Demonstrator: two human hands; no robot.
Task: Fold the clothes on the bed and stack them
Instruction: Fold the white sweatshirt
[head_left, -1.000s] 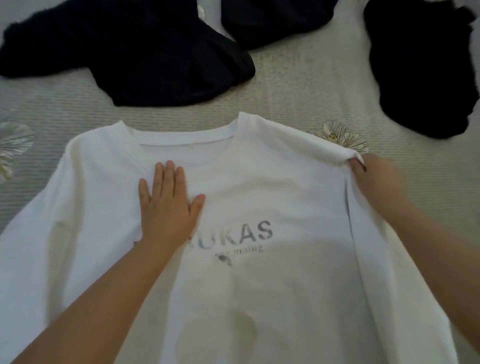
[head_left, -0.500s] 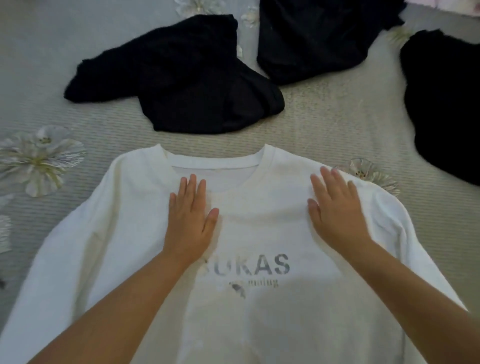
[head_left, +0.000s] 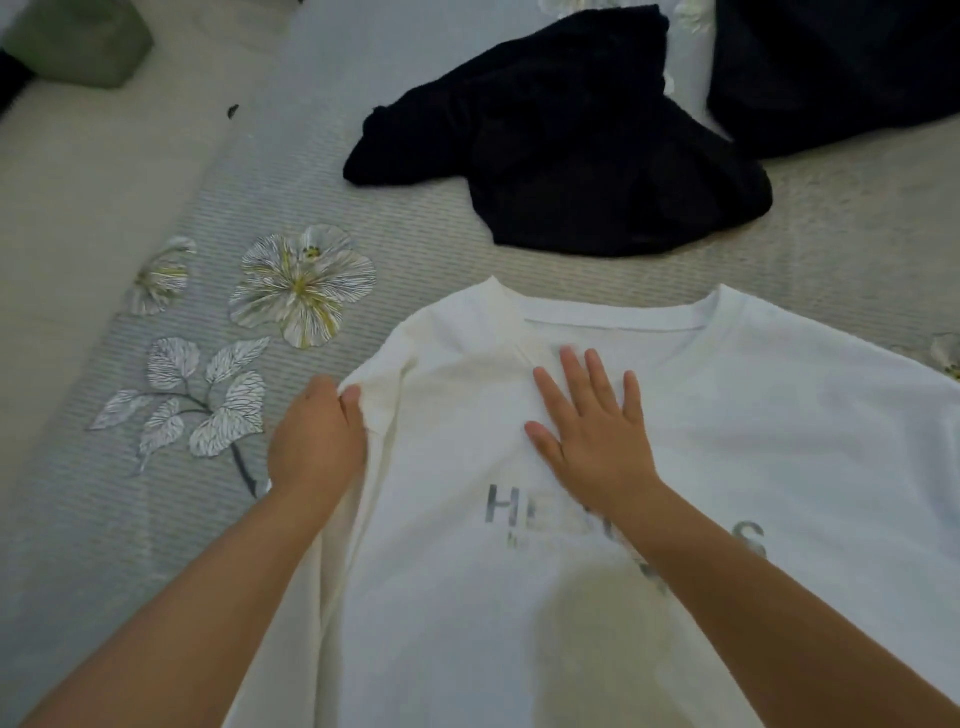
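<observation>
A white long-sleeved shirt (head_left: 753, 431) with grey lettering lies face up on the bed, collar away from me. My left hand (head_left: 317, 441) grips the shirt's left shoulder seam, bunching the cloth there. Flat on the chest just below the collar, fingers spread and straight, rests my right hand (head_left: 592, 426). My right forearm covers part of the lettering. A crumpled black garment (head_left: 571, 145) lies beyond the collar. A second black garment (head_left: 841, 67) lies at the top right, partly cut off by the frame.
The bedspread (head_left: 218, 187) is pale grey-green, ribbed, with printed flowers (head_left: 301, 283) and leaves to the left of the shirt. A green cushion-like thing (head_left: 78, 39) sits at the top left corner. A pale strip runs along the bed's left side.
My left hand left the chest and took hold of the left shoulder. My right hand shifted from the right shoulder to the middle of the chest. The view swung left.
</observation>
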